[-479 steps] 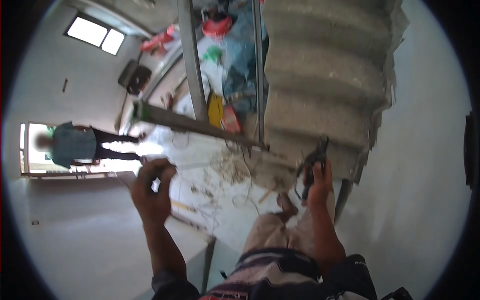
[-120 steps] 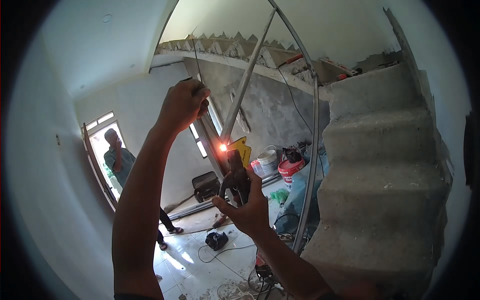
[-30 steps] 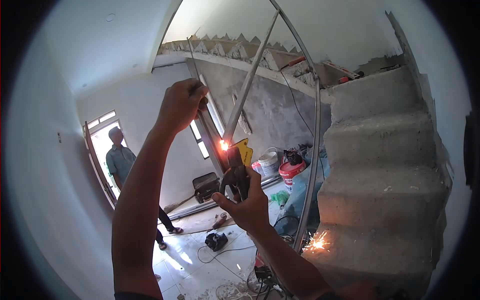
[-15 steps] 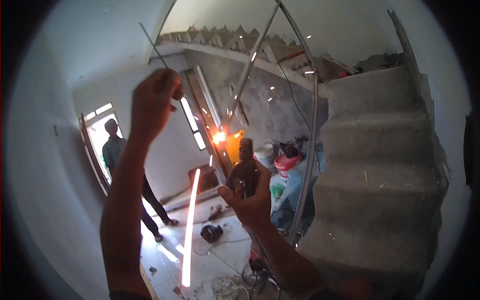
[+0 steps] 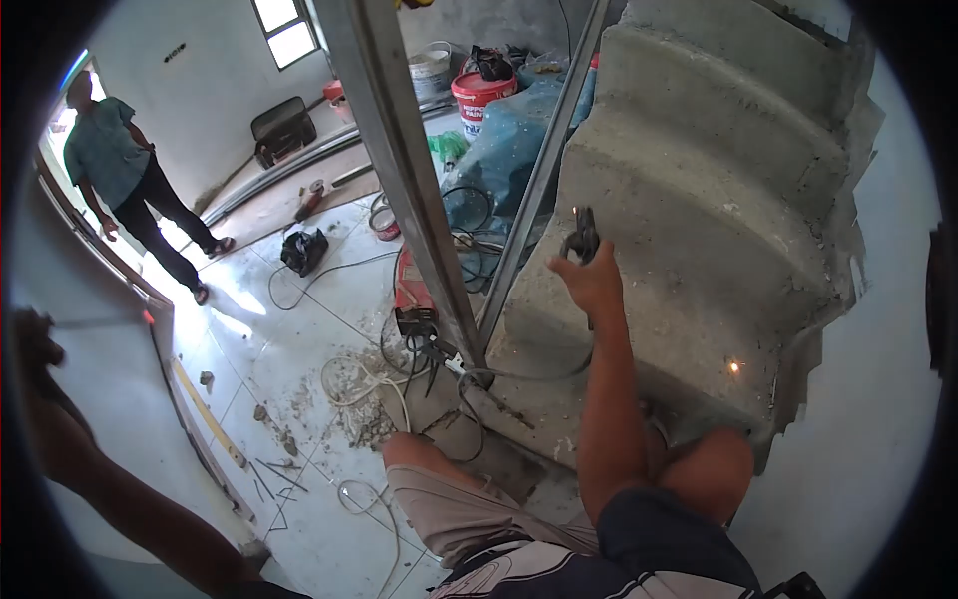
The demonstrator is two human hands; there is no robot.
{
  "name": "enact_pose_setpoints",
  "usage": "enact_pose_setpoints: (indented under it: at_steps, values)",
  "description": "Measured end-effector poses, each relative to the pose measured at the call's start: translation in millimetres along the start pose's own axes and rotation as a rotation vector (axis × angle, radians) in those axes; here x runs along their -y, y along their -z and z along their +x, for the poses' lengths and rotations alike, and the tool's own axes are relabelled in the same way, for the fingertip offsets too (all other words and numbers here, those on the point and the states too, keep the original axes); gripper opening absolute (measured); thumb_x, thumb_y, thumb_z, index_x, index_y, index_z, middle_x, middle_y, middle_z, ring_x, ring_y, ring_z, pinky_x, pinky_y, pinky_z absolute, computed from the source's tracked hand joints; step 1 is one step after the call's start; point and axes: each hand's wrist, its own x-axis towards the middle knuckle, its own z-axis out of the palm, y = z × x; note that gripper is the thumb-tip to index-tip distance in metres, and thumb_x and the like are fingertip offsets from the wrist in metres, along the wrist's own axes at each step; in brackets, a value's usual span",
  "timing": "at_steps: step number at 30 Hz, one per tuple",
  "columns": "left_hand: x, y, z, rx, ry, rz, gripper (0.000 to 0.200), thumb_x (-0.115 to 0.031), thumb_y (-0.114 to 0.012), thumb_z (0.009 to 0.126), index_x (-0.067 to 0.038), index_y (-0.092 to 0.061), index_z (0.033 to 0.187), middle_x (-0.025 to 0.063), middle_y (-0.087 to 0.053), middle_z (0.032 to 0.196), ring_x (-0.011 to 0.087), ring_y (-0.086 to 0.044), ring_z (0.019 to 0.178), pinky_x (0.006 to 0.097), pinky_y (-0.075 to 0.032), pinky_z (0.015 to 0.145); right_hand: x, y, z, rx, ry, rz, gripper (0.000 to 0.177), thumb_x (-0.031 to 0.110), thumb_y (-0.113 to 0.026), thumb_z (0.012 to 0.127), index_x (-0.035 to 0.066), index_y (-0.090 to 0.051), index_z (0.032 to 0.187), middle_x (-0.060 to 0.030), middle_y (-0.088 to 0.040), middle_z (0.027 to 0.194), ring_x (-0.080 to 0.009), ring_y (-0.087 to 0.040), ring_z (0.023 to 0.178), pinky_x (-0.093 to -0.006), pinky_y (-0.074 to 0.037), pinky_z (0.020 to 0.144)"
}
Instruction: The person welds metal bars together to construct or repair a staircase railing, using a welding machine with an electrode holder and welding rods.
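My left hand [image 5: 38, 344], at the far left edge, is closed around one end of a thin welding rod [image 5: 100, 321]. The rod points right, and its tip glows red. In my right hand [image 5: 596, 285] is a dark welding electrode holder [image 5: 582, 235], jaws upward, with a small orange glint at its top. It is held over the concrete stairs [image 5: 659, 240]. A welding cable [image 5: 529, 376] runs below that forearm toward the floor. A bright glowing spot [image 5: 734, 367] shows on a lower step.
Upright metal posts [image 5: 399, 180] stand between me and the room. A red machine [image 5: 411, 285] with tangled cables sits behind them. A person [image 5: 115, 160] stands at the left by the doorway. An angle grinder [image 5: 311, 200], a black bag [image 5: 303, 252] and paint buckets [image 5: 484, 100] are farther back.
My view has tipped down toward the floor and my legs. The bright welding arc is gone from sight. My left hand has moved down and left with the rod; my right hand is now over the stairs.
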Motion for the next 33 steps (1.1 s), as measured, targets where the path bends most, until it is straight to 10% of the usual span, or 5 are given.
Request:
enact_pose_setpoints:
  at_steps: [3, 8, 15, 25, 33]
  values:
    - [53, -28, -70, -0.066, 0.389, -0.195, 0.03, -0.025, -0.053, 0.108, 0.0, -0.064, 0.119, 0.0066, -0.065, 0.093, 0.0132, -0.059, 0.079, 0.0251, -0.044, 0.068, -40, -6, 0, 0.094, -0.194, -0.116, 0.08, 0.04, -0.084, 0.072, -0.007, -0.048, 0.124, -0.0259, -0.066, 0.11, -0.0363, -0.068, 0.103, -0.0411, -0.052, 0.089]
    - [85, -94, -159, 0.024, 0.747, -0.279, 0.025, -0.026, -0.056, 0.106, -0.003, -0.064, 0.111, 0.0012, -0.06, 0.085, 0.0066, -0.051, 0.069, 0.0227, -0.039, 0.06, -108, -3, 18, 0.146, -0.317, -0.032, 0.049, 0.03, -0.082, 0.075, 0.0, -0.054, 0.102, -0.0063, -0.056, 0.073, -0.016, -0.053, 0.053, -0.0343, -0.045, 0.047]
    - [41, -165, -210, 0.059, 0.839, -0.51, 0.024, -0.026, -0.054, 0.107, -0.003, -0.063, 0.105, 0.0039, -0.06, 0.084, 0.0084, -0.05, 0.064, 0.0238, -0.039, 0.057, -84, 44, 11, -0.029, -0.506, 0.422, 0.058, 0.033, -0.08, 0.08, -0.001, -0.051, 0.117, -0.0064, -0.055, 0.082, -0.0134, -0.053, 0.056, -0.0309, -0.047, 0.048]
    - [44, -247, -250, 0.268, 0.854, -0.018, 0.036, -0.025, -0.054, 0.107, 0.006, -0.065, 0.121, 0.01, -0.068, 0.088, 0.0136, -0.062, 0.064, 0.0295, -0.051, 0.055, 18, 66, -4, -0.552, 0.059, 1.245, 0.028, 0.017, -0.065, 0.09, 0.004, -0.05, 0.11, -0.0046, -0.056, 0.083, -0.0127, -0.054, 0.062, -0.0295, -0.046, 0.052]
    - [-57, -150, -147, 0.871, 1.185, -0.354, 0.029, -0.006, -0.052, 0.102, 0.003, -0.058, 0.129, 0.0175, -0.067, 0.117, 0.0229, -0.071, 0.093, 0.0336, -0.061, 0.071, 158, 105, -164, -0.104, -0.245, 0.289, 0.025, 0.005, -0.07, 0.082, 0.003, -0.06, 0.105, -0.0069, -0.065, 0.087, -0.0173, -0.066, 0.078, -0.0345, -0.052, 0.072]
